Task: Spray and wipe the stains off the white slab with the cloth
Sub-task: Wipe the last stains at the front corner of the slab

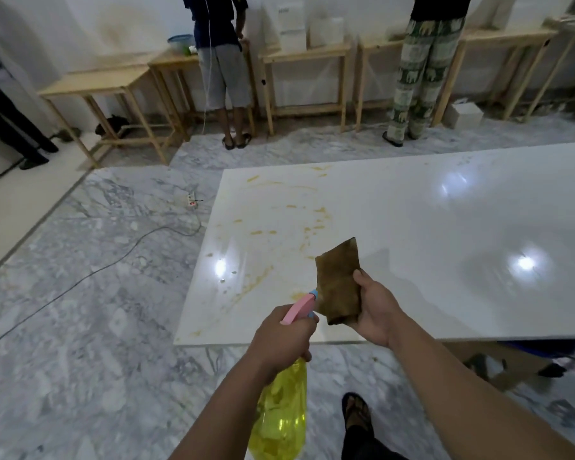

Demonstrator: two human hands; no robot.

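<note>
- My left hand (279,336) is wrapped tight around the neck of a yellow spray bottle (281,416), fingers closed at the pink trigger head (299,308).
- The nozzle points up and away from me, its tip just beside the lower edge of the cloth; I cannot tell whether they touch.
- My right hand (375,308) is closed on a brown cloth (339,283), thumb on its right edge and the fingers behind, so the folded cloth stands up from my palm with one corner pointing away from me.
- Both hands are raised above the near edge of the white slab (445,234), close together, left hand slightly nearer to me.
- The slab lies flat in front of me over a grey marble floor (80,327).
- Yellow-brown stains (312,220) spread across its left part, from the far edge to the near left corner; the right part looks clean and glossy, with bright light reflections.
- A cable (80,277) runs over the floor to a power strip (191,199) left of the slab.
- Wooden tables (103,84) line the far wall, with people standing at them, backs toward me.
- My sandalled foot (356,413) shows on the floor below my right arm.
</note>
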